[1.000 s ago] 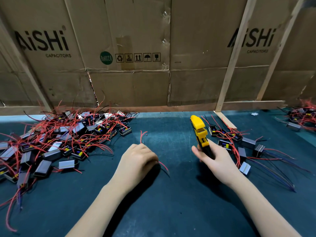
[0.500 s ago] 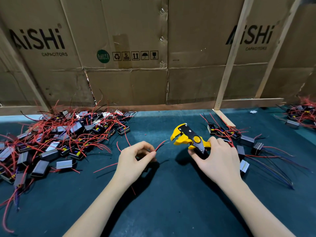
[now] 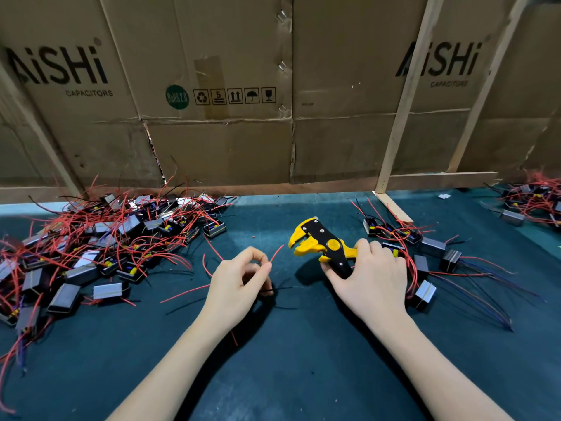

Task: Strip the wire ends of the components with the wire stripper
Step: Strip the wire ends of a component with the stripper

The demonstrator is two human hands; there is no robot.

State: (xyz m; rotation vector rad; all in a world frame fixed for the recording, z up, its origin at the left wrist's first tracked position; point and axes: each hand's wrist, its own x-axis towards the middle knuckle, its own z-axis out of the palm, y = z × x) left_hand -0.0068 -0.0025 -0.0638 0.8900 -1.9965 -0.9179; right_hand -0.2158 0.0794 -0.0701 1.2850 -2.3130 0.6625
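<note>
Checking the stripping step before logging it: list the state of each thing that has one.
wire stripper: jaws open, empty, held above the mat.
red wire: end free, short of the jaws.
left hand: pinches the red wire.
right hand: grips the stripper's handles.

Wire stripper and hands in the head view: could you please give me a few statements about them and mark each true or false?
1. The right hand grips the yellow and black wire stripper. True.
2. The left hand pinches a red wire between thumb and forefinger. True.
3. The red wire's tip is already clamped inside the stripper's head. False: a gap of green mat separates them.
4. The big pile of components lies to the person's right. False: it lies on the left; a smaller group lies beside the right hand.
5. The stripper's head points toward the left hand. True.
</note>
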